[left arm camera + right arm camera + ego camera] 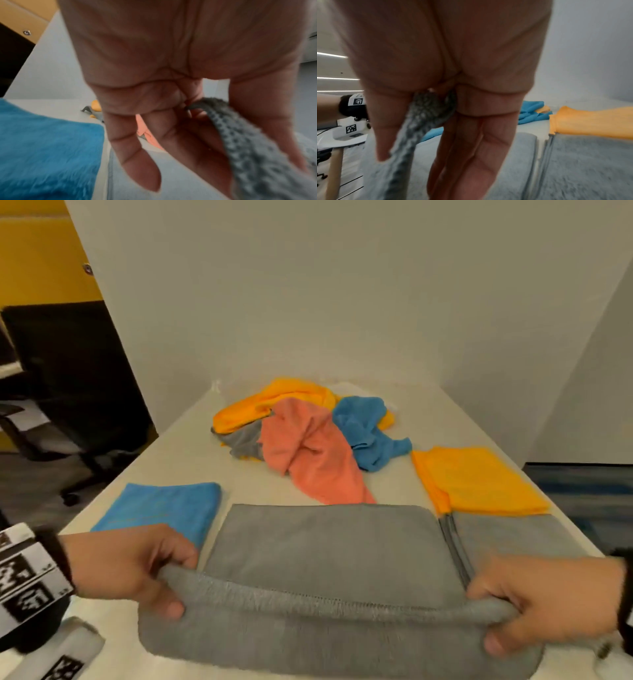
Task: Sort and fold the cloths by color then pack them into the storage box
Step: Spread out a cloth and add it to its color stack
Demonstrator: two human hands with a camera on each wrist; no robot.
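1. The left hand [126, 566] and right hand [544, 601] each pinched a corner of the grey cloth [329, 556], thumb under, fingers over — its near edge lifted off the bench [404, 484].
2. A folded blue cloth [161, 508] lay left; folded yellow cloth [479, 477] and another folded grey [507, 532] lay right.
3. Behind — a loose pile [308, 433] of unfolded cloths.
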